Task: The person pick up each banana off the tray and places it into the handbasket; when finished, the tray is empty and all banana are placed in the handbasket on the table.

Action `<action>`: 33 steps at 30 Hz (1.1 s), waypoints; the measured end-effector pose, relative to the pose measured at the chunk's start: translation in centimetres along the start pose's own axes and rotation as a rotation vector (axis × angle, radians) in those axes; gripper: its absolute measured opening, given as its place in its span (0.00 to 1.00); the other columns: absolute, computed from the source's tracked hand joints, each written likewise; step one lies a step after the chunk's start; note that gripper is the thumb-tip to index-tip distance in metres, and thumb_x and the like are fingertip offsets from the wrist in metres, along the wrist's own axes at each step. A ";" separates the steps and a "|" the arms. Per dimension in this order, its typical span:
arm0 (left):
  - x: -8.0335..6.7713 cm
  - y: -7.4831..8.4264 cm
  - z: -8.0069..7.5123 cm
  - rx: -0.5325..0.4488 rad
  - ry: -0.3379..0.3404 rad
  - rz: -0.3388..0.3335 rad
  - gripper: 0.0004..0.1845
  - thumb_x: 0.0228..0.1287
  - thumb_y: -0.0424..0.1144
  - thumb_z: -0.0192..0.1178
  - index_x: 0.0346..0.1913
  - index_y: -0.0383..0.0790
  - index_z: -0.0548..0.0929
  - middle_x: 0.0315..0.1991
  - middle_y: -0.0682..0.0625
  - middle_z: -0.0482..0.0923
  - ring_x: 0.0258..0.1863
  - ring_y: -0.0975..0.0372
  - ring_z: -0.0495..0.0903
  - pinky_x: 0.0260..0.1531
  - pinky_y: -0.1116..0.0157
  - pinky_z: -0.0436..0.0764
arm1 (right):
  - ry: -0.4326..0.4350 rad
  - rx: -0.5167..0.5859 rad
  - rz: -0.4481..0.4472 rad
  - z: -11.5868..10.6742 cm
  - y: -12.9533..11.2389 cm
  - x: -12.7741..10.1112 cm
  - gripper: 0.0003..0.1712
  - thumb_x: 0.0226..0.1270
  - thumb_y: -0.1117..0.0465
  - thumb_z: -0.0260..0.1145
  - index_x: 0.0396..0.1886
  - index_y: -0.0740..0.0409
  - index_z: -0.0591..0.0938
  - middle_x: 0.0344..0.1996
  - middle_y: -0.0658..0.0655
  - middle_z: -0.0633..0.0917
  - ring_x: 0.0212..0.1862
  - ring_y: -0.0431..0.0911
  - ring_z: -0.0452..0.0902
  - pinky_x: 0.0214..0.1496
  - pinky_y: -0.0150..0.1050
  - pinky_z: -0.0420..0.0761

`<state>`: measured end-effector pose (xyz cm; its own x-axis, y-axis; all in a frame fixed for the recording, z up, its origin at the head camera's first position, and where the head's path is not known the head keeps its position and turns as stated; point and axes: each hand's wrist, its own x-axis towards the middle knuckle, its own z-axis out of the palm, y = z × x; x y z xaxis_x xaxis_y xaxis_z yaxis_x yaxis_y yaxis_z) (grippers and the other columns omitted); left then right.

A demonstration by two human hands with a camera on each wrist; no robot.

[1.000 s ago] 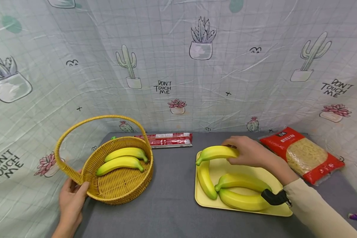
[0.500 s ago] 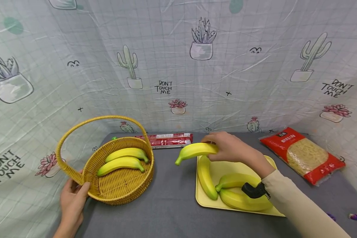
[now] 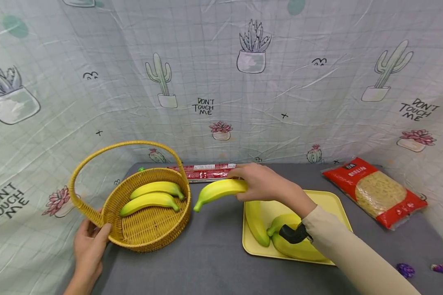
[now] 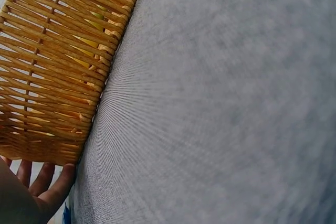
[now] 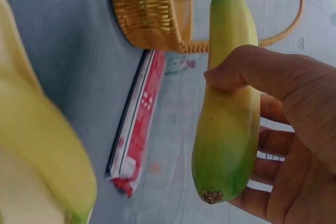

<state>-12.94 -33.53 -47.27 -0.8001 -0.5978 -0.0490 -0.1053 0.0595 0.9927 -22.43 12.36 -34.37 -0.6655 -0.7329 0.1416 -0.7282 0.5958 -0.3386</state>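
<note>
My right hand (image 3: 262, 182) grips a yellow banana (image 3: 221, 190) by one end, its greenish stem pointing left, in the air between basket and tray. The right wrist view shows the thumb across this banana (image 5: 226, 124) and the fingers behind it. At the left, my left hand (image 3: 90, 250) holds the near-left rim of a round wicker basket (image 3: 170, 239), thumb over the edge by the handle's foot. Two bananas (image 3: 149, 203) lie side by side in the basket. On a pale yellow tray (image 3: 328, 200) lie several more bananas (image 3: 256, 225), partly hidden by my right arm.
Red-and-white long packets (image 3: 210, 172) lie at the back, behind the basket. A red bag of pasta (image 3: 376, 190) lies at the back right. Small purple objects (image 3: 406, 269) sit at the right front. A printed curtain (image 3: 221, 82) hangs behind the grey table (image 3: 206, 262).
My right hand has carried the banana leftward from above the tray to near the basket's right side. The left hand stays on the basket rim.
</note>
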 end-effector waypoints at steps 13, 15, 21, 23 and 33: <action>0.1 0.1 0.0 -0.015 0.004 0.001 0.30 0.74 0.30 0.60 0.76 0.44 0.73 0.60 0.53 0.72 0.56 0.62 0.75 0.34 0.77 0.80 | -0.018 -0.008 -0.085 0.3 -2.9 4.0 0.22 0.60 0.59 0.76 0.55 0.51 0.87 0.39 0.46 0.80 0.38 0.42 0.72 0.37 0.38 0.74; 0.1 0.1 0.0 -0.026 0.005 0.004 0.29 0.73 0.30 0.60 0.76 0.44 0.73 0.59 0.54 0.72 0.53 0.64 0.75 0.33 0.77 0.80 | -0.022 0.002 -0.098 0.4 -3.3 4.6 0.21 0.60 0.59 0.75 0.55 0.51 0.87 0.38 0.46 0.79 0.38 0.42 0.72 0.37 0.38 0.73; 0.3 0.2 -0.1 -0.030 -0.010 -0.009 0.29 0.74 0.30 0.60 0.75 0.45 0.73 0.59 0.55 0.71 0.53 0.66 0.74 0.34 0.77 0.80 | -0.045 0.017 -0.132 0.7 -4.9 6.1 0.21 0.61 0.59 0.75 0.55 0.51 0.86 0.38 0.46 0.79 0.37 0.42 0.72 0.36 0.36 0.71; 0.3 0.3 -0.1 -0.021 -0.016 -0.006 0.29 0.74 0.31 0.59 0.76 0.46 0.73 0.60 0.54 0.71 0.55 0.64 0.74 0.35 0.77 0.79 | -0.056 0.012 -0.144 0.9 -5.3 6.6 0.21 0.62 0.59 0.75 0.55 0.50 0.86 0.38 0.46 0.79 0.37 0.41 0.71 0.36 0.36 0.71; 0.1 0.4 -0.1 -0.014 -0.006 -0.004 0.29 0.74 0.31 0.60 0.76 0.45 0.72 0.59 0.55 0.71 0.53 0.67 0.74 0.34 0.77 0.79 | -0.090 -0.034 -0.221 2.0 -7.6 9.5 0.18 0.63 0.54 0.76 0.52 0.51 0.86 0.36 0.44 0.80 0.36 0.39 0.71 0.37 0.32 0.71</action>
<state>-13.00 -33.61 -46.88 -0.8033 -0.5932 -0.0533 -0.0998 0.0458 0.9940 -22.91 0.18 -32.36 -0.4728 -0.8723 0.1249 -0.8609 0.4271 -0.2765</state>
